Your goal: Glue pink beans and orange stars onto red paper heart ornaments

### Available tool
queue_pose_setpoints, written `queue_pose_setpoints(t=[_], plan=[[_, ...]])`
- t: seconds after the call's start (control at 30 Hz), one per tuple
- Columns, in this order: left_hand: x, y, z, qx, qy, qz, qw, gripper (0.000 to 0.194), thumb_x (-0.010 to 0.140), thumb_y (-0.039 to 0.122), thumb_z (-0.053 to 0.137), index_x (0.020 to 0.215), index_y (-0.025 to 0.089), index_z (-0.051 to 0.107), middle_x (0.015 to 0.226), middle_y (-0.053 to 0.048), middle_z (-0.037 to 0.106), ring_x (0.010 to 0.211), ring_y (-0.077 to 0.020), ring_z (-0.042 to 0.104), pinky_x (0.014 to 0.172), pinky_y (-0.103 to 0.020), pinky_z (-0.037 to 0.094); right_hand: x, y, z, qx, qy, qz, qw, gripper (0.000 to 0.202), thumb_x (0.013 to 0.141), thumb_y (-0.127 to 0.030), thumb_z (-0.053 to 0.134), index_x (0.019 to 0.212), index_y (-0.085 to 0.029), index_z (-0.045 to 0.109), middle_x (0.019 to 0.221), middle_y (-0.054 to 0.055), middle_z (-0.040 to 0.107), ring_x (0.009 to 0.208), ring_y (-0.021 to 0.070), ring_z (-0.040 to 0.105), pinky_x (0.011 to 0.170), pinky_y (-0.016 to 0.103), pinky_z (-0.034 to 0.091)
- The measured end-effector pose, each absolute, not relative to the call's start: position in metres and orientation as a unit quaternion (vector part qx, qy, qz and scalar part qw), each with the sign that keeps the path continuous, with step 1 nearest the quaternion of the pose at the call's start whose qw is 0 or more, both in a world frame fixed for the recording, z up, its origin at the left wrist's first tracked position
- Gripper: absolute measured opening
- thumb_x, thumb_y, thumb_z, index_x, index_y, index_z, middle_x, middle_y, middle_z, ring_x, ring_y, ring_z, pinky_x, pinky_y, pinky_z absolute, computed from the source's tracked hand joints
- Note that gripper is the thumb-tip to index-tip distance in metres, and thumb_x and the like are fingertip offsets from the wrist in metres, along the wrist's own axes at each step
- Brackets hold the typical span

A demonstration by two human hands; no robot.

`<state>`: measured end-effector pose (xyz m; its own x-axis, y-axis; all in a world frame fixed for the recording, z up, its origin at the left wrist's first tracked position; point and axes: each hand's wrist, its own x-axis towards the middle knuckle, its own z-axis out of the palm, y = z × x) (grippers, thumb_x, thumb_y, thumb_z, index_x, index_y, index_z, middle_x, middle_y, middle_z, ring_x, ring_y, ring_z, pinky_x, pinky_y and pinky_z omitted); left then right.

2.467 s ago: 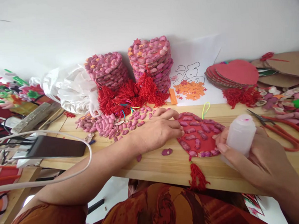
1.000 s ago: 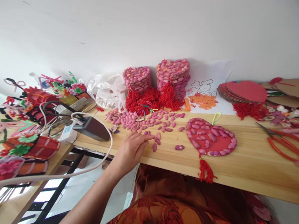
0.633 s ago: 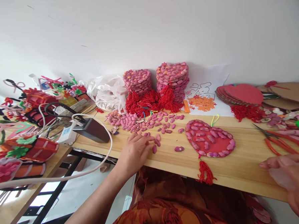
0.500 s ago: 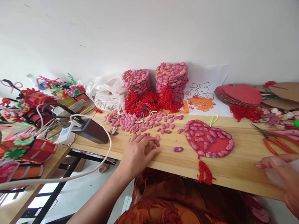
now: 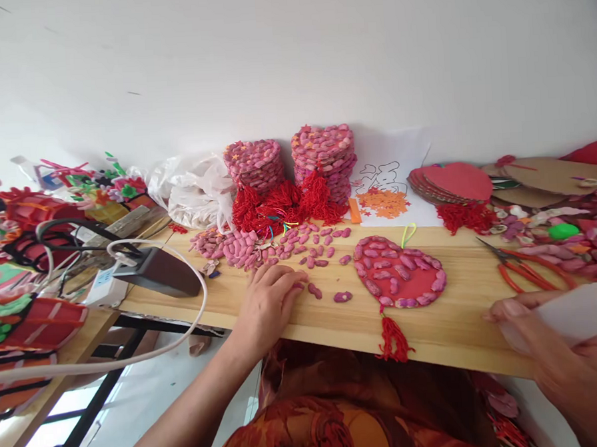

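Observation:
My left hand is low over the table with its fingers bent and thumb drawn in, closed around a pink peanut shell that partly shows at the fingertips. Two more loose shells lie just to its right. My right hand, at the right edge, is wrapped round a translucent white bottle-like thing, partly cut off by the frame. Between the hands, a red heart-shaped board lies flat. Peanut shells line its rim and partly fill its middle. It has a yellow-green loop on top and a red tassel below.
Loose peanut shells are heaped behind my left hand. Stacked shell-covered pieces stand against the wall. Orange-handled scissors lie near my right hand. A white cable loops from a black box at left.
The view has shifted to the right. My left thumb has drawn in toward the fingers around a peanut shell. My right hand still holds the white thing, which shows more.

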<state>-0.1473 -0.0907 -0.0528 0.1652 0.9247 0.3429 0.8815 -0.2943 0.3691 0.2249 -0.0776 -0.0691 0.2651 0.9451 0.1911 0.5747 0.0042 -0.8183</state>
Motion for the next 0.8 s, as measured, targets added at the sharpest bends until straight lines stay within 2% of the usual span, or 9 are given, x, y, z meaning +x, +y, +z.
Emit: queue_pose_setpoints(t=[0.07, 0.13, 0.2, 0.33, 0.53, 0.67, 0.8], plan=[[-0.145, -0.09, -0.052, 0.779, 0.569, 0.258, 0.048, 0.021, 0.098, 0.023, 0.053, 0.11, 0.023, 0.07, 0.109, -0.007, 0.068, 0.103, -0.0225, 0.057, 0.094, -0.043, 0.044, 0.218, -0.075, -0.059, -0.69, -0.535, 0.225, 0.432, 0.015, 0.079, -0.039, 0.072, 0.074, -0.027, 0.067, 0.076, 0.007, 0.07, 0.069, 0.0277, 0.064, 0.06, 0.041, 0.047], [-0.143, -0.09, -0.053, 0.795, 0.549, 0.252, 0.047, 0.019, 0.097, 0.024, 0.054, 0.106, 0.024, 0.071, 0.11, -0.007, 0.068, 0.104, -0.0229, 0.057, 0.095, -0.043, 0.043, 0.213, -0.072, -0.055, -0.676, -0.528, 0.235, 0.457, 0.019, 0.078, -0.042, 0.073, 0.071, -0.025, 0.067, 0.075, 0.007, 0.071, 0.07, 0.0261, 0.064, 0.061, 0.038, 0.047], [-0.141, -0.088, -0.053, 0.805, 0.544, 0.233, 0.038, 0.017, 0.096, 0.025, 0.056, 0.1, 0.026, 0.072, 0.108, -0.006, 0.069, 0.103, -0.0236, 0.056, 0.093, -0.043, 0.043, 0.212, -0.071, -0.055, -0.654, -0.524, 0.258, 0.481, 0.021, 0.079, -0.043, 0.072, 0.075, -0.023, 0.065, 0.075, 0.005, 0.07, 0.069, 0.0231, 0.063, 0.062, 0.035, 0.048], [-0.141, -0.084, -0.055, 0.816, 0.535, 0.217, 0.021, 0.013, 0.094, 0.028, 0.059, 0.094, 0.024, 0.072, 0.099, -0.005, 0.071, 0.096, -0.0232, 0.057, 0.091, -0.042, 0.043, 0.213, -0.07, -0.06, -0.648, -0.533, 0.26, 0.477, 0.023, 0.08, -0.042, 0.071, 0.074, -0.021, 0.064, 0.07, 0.003, 0.069, 0.062, 0.0189, 0.061, 0.057, 0.031, 0.047], [-0.141, -0.086, -0.049, 0.811, 0.537, 0.231, -0.012, 0.018, 0.095, 0.032, 0.058, 0.087, 0.024, 0.072, 0.092, -0.003, 0.072, 0.09, -0.0224, 0.057, 0.083, -0.038, 0.041, 0.217, -0.071, -0.064, -0.639, -0.532, 0.283, 0.478, 0.024, 0.083, -0.044, 0.069, 0.078, -0.021, 0.063, 0.073, 0.003, 0.069, 0.065, 0.0192, 0.062, 0.056, 0.029, 0.046], [-0.144, -0.086, -0.047, 0.802, 0.548, 0.238, -0.014, 0.019, 0.097, 0.025, 0.052, 0.099, 0.023, 0.071, 0.096, -0.004, 0.073, 0.094, -0.0223, 0.059, 0.082, -0.037, 0.041, 0.217, -0.073, -0.064, -0.644, -0.524, 0.294, 0.473, 0.025, 0.082, -0.046, 0.069, 0.078, -0.022, 0.064, 0.074, 0.003, 0.068, 0.065, 0.0183, 0.06, 0.056, 0.029, 0.045], [-0.146, -0.088, -0.045, 0.798, 0.558, 0.228, 0.004, 0.019, 0.096, 0.021, 0.053, 0.106, 0.023, 0.07, 0.102, -0.005, 0.073, 0.099, -0.0225, 0.058, 0.091, -0.039, 0.042, 0.218, -0.074, -0.063, -0.656, -0.518, 0.282, 0.47, 0.025, 0.08, -0.046, 0.071, 0.079, -0.022, 0.065, 0.077, 0.004, 0.07, 0.07, 0.0199, 0.063, 0.061, 0.03, 0.046]])
